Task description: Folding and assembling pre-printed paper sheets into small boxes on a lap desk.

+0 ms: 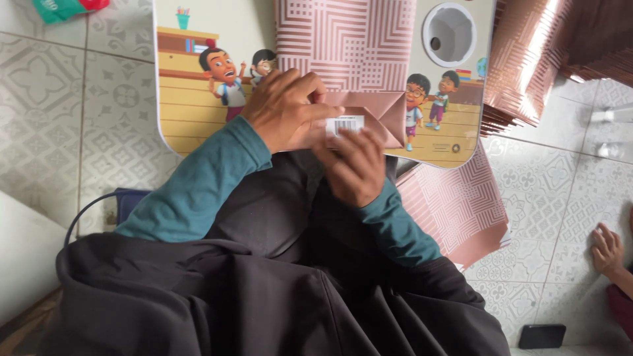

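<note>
paper rolls [560, 53] crowd right, floor [59, 118] open left

Patterned grey floor tiles [59, 112]. Dark phone [541, 335] lying on the tiles at lower right. Another person's hand [606, 249] at the right edge. Red-and-green cloth [62, 8] at top left.

You're working in soft, even daylight, bright enough all round and without hard shadows. Strong glare streaks the shiny copper wrapping paper [534, 59] at far right, washing its pattern out. Your right hand [356, 165] is smeared with motion blur; your left hand [283, 109] reads sharper. The dark clothing [264, 290] nearest you loses detail, and the tile lines bow slightly at the edges.
</note>
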